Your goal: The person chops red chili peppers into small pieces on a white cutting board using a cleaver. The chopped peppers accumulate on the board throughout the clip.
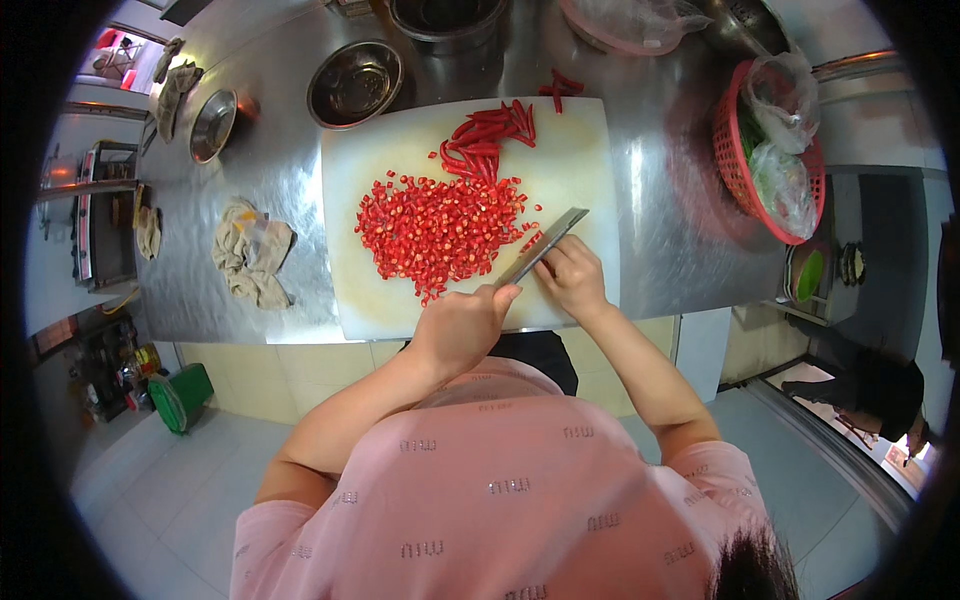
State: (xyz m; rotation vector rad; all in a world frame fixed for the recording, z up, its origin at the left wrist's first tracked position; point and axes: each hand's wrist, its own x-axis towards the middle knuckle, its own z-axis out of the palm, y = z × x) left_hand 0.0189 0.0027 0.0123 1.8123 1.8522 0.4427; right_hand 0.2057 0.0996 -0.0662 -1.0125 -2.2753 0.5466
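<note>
My left hand [459, 326] grips the handle of a broad-bladed kitchen knife [544, 246], which points up and to the right across a white cutting board [585, 165]. On the blade's right side, my right hand [574, 276] has its fingers curled over red chili peppers, mostly hidden by fingers and blade. Fresh slices [531, 241] lie just left of the blade. A wide heap of chopped red chilies [442, 229] covers the board's middle. Whole red chilies [487, 139] are piled behind it, touching its upper edge.
A few chilies [559, 88] lie beyond the board on the steel table [660, 270]. Metal bowls [355, 84] [214, 126], a dark basin [448, 22] and a pink basin [626, 37] stand around. Left lies a crumpled cloth [251, 255]; right, a red basket [731, 150] holds bagged greens.
</note>
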